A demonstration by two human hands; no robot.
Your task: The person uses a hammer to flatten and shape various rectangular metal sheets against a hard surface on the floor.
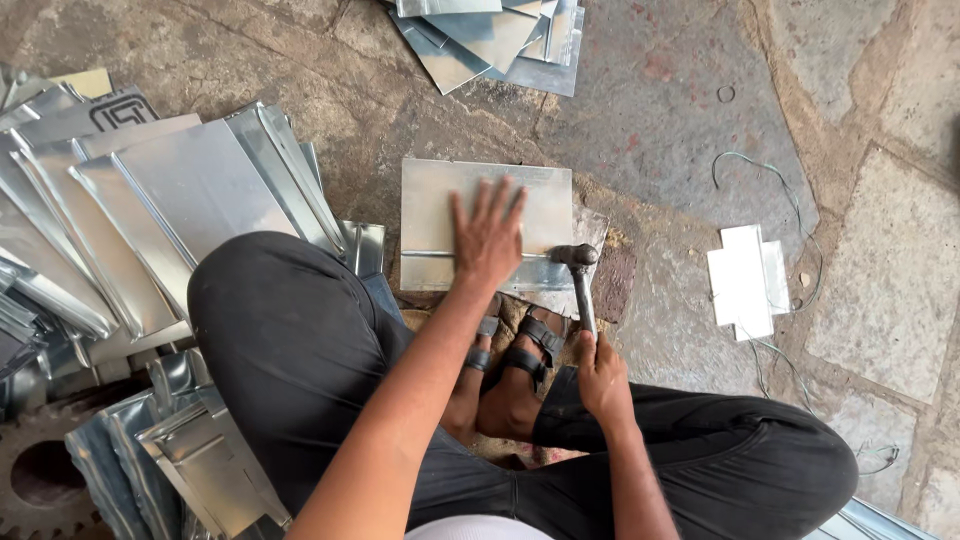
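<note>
We see first the metal sheet (430, 215), a flat rectangular piece of grey, shiny tin that lies on the stone floor (660, 120) directly in front of the crossed legs. It has a raised folded seam that runs across it near the lower edge, and its surface is a little dull and scratched. Under its right corner another, smaller piece of metal shows, but we cannot tell its full shape.

The left hand (488, 238) lies flat on the sheet with the fingers spread wide open; it presses down and grips nothing. The right hand (602, 375) is closed around the handle of a hammer (580, 275), and the dark hammer head rests on the seam at the right end of the sheet.

At the left a big pile of similar folded sheets (150, 200) leans together, and it is cut off by the edge of the view. More sheets (490, 40) at the top are also cut off. A small white folded piece (745, 280) lies well apart to the right, with thin wire (775, 180) around it.

The feet in dark sandals (520, 355) are partly hidden by the arms. A rusty gear wheel (40, 470) at the lower left is hard to make out.
</note>
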